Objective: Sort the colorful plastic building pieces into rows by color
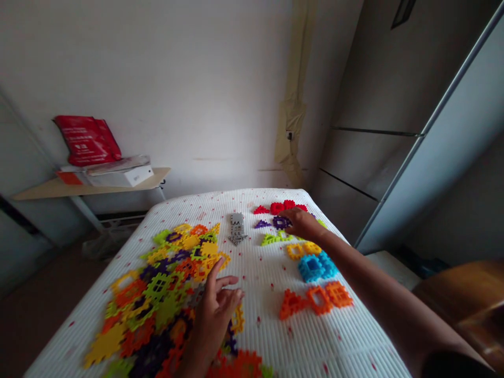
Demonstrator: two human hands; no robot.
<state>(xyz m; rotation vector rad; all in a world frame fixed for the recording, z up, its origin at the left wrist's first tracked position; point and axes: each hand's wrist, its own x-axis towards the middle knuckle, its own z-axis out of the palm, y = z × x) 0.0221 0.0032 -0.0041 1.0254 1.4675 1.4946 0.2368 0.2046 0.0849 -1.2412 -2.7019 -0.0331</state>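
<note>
My left hand (218, 302) hovers with its fingers apart and nothing in them, over the right side of a mixed pile of interlocking plastic building pieces (161, 283) in yellow, orange, green and purple. Farther off, my right hand (303, 224) reaches into a row of purple pieces, its thumb and fingers closed around the edge of a purple square piece (281, 222). A purple triangular piece (262, 224) lies just left of that square. Part of the purple row is hidden behind the right hand.
Sorted by colour on the white bedcover (252, 336) are red pieces (277, 208), lime pieces (275, 239), yellow pieces (295, 251), blue pieces (311, 268) and orange pieces (318, 300). Grey pieces (237, 228) form a column mid-bed. A side table (43, 189) stands left, a wardrobe (378, 94) right.
</note>
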